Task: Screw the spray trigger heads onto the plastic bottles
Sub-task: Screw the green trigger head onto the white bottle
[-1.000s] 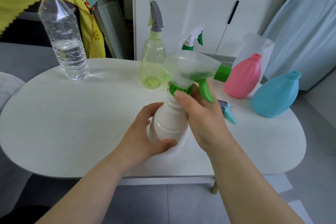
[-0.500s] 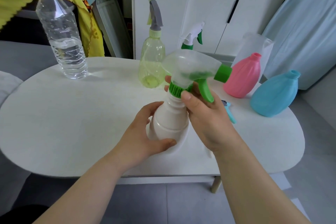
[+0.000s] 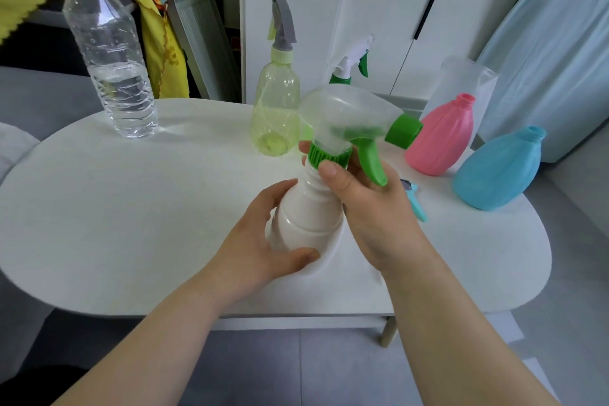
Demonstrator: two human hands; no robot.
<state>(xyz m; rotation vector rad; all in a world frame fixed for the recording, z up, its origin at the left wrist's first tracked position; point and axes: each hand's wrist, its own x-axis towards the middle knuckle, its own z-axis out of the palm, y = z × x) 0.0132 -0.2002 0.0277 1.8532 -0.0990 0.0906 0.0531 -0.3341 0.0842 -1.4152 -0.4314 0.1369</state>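
Note:
A white plastic bottle [image 3: 308, 214] stands in the middle of the white table [image 3: 131, 208]. My left hand [image 3: 257, 241] wraps around its lower body. A translucent spray trigger head [image 3: 349, 119] with a green lever and nozzle sits on the bottle's neck. My right hand [image 3: 372, 208] pinches its ribbed green collar [image 3: 321, 155] between thumb and fingers. A pink bottle [image 3: 441, 138] and a blue bottle [image 3: 497, 168] stand open-necked at the right. A teal trigger head [image 3: 417, 199] lies on the table, partly hidden behind my right hand.
A clear water bottle [image 3: 112, 76] stands at the back left. A pale green spray bottle [image 3: 276, 112] with a grey trigger stands behind the white one. A white and green trigger [image 3: 354, 63] shows further back. White cabinet doors [image 3: 395, 10] rise behind the table.
My right thumb has shifted a little around the green collar. The bottle and my left hand stay where they were.

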